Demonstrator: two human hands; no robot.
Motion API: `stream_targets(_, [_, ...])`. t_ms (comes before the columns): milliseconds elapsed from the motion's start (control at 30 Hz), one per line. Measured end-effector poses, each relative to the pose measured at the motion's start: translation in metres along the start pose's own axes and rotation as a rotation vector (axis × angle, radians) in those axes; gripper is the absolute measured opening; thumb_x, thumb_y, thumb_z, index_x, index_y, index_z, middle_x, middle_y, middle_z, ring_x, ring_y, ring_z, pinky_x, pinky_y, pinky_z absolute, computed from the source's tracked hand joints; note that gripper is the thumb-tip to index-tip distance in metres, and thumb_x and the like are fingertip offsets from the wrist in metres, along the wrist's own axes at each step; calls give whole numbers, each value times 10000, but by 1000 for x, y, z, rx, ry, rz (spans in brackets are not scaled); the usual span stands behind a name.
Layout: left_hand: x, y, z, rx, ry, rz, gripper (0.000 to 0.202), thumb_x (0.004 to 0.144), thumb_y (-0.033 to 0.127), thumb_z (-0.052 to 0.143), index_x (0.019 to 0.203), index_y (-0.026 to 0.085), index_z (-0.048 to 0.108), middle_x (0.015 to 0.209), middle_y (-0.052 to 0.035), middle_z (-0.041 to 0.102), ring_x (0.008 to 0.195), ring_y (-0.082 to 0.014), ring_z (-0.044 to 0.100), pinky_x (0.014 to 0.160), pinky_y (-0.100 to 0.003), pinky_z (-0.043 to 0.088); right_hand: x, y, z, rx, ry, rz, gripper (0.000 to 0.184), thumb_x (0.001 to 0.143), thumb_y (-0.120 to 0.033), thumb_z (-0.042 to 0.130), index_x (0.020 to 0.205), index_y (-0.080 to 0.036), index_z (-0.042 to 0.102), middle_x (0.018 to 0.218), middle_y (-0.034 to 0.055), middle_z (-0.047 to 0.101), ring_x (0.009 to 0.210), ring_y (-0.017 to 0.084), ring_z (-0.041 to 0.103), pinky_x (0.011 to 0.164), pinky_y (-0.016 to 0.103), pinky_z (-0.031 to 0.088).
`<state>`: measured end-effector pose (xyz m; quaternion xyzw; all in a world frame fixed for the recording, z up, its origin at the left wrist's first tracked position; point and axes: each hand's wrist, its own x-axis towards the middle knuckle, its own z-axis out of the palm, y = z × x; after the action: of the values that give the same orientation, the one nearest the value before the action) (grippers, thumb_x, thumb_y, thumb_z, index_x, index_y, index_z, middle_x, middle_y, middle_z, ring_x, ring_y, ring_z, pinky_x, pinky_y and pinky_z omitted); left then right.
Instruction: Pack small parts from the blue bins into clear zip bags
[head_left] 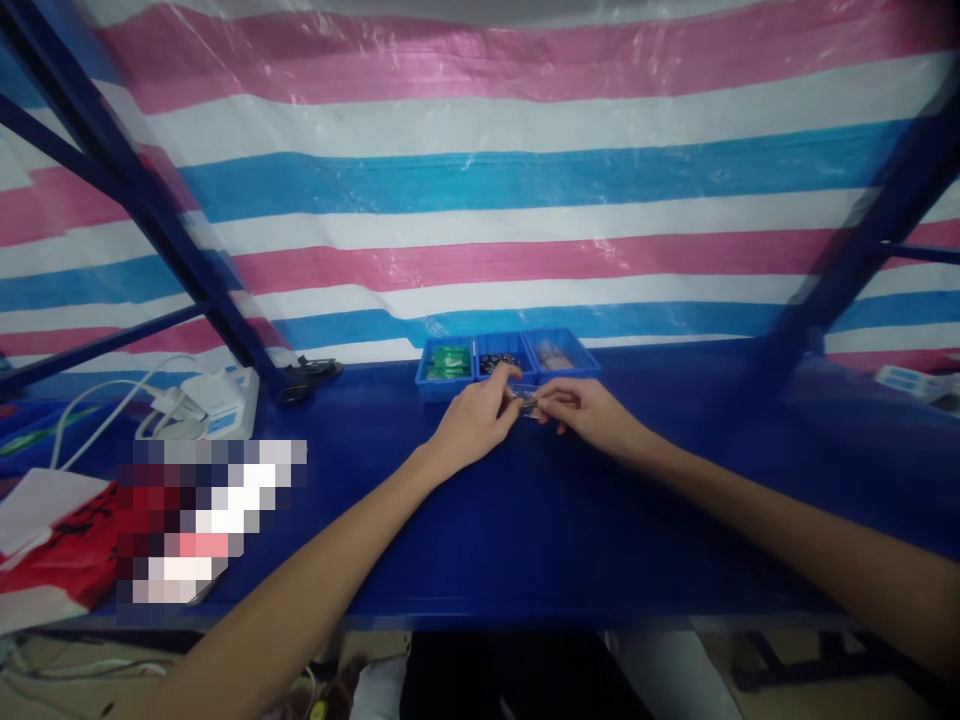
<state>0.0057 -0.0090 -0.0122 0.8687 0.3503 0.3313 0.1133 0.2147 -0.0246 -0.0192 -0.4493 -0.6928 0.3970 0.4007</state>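
A small clear plastic bag [528,396] is stretched between my two hands above the blue table, with something small and dark at it that I cannot make out. My left hand [476,418] pinches its left side between thumb and fingers. On the other side, my right hand [583,410] closes its fingertips on the bag's right edge. Just behind the hands stand three joined blue bins: one with green packets [448,361], the middle one with small dark parts [501,360], partly hidden by my left hand, and the right one with clear bags [553,355].
At the left of the blue table [555,530] are a white power strip [238,405] with cables, a red plastic bag [97,530] and a blurred-out object. A black cable [311,372] lies by the left post. Striped sheeting [525,200] hangs behind, between blue frame posts.
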Motion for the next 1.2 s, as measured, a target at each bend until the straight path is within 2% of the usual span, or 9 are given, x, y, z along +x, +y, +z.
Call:
stream_targets(100, [0, 2, 0, 40, -6, 31, 388, 939, 237, 583, 1308, 213, 465, 1008, -48, 668, 864, -200, 666, 749, -337, 525, 1, 3, -1, 42, 37, 6, 190, 871, -350, 646, 941, -173, 650, 830, 74, 727, 769, 190, 692, 591, 283, 518])
stream_targets(233, [-2, 3, -1, 135, -24, 65, 420, 912, 240, 619, 1308, 215, 481, 1251, -94, 631, 963, -220, 667, 800, -365, 550, 0, 2, 1, 90, 95, 7, 299, 849, -350, 663, 1089, -183, 598, 775, 49, 720, 745, 197, 698, 584, 286, 523])
stream_targets(367, [-3, 2, -2, 209, -31, 55, 448, 908, 232, 617, 1333, 210, 475, 1319, -103, 602, 1000, -229, 666, 786, -355, 561, -2, 0, 3, 82, 111, -28, 376, 841, -340, 663, 1175, -205, 552, 758, 27, 710, 746, 203, 703, 581, 288, 527])
stream_targets(433, [-3, 2, -2, 237, -27, 57, 423, 924, 220, 592, 1333, 208, 484, 1313, -99, 602, 1000, -222, 665, 795, -350, 560, -2, 0, 3, 73, 115, -44, 348, 847, -338, 659, 1154, -213, 556, 764, 28, 711, 757, 208, 708, 576, 288, 529])
stream_targets(567, [-2, 1, -2, 274, -15, 64, 245, 1024, 274, 460, 1234, 195, 560, 1191, -78, 638, 1016, -207, 659, 840, -346, 545, 1, 4, 3, 44, 118, -64, 217, 894, -344, 601, 1055, -199, 610, 840, 72, 735, 820, 222, 722, 571, 290, 535])
stream_targets(733, [-1, -1, -1, 298, -6, 59, 278, 1067, 326, 380, 1064, 190, 622, 1038, -51, 649, 937, -185, 649, 803, -315, 517, 0, 5, 2, 3, 38, -39, 226, 917, -330, 577, 1092, -193, 617, 1006, 103, 751, 896, 213, 718, 583, 273, 538])
stream_targets(900, [-1, 3, -1, 234, 22, 39, 254, 1055, 336, 418, 960, 180, 595, 969, -43, 639, 882, -175, 630, 765, -307, 500, -4, 0, 2, -84, -26, -42, 204, 937, -371, 568, 909, -185, 648, 799, 56, 717, 731, 172, 683, 563, 260, 512])
stream_targets(1033, [-1, 3, -1, 118, 57, 52, 141, 1023, 308, 492, 1064, 189, 557, 963, -39, 647, 867, -184, 635, 764, -326, 511, -4, -1, 2, -90, -37, -31, 254, 941, -396, 568, 819, -188, 648, 759, 45, 695, 675, 155, 657, 559, 260, 494])
stream_targets(1200, [-3, 5, 1, 57, 51, 101, 311, 992, 231, 530, 1297, 206, 470, 1070, -58, 646, 955, -201, 657, 847, -364, 541, -2, 1, 2, -54, -36, -17, 341, 937, -474, 579, 778, -182, 653, 728, 46, 683, 626, 144, 626, 541, 259, 467])
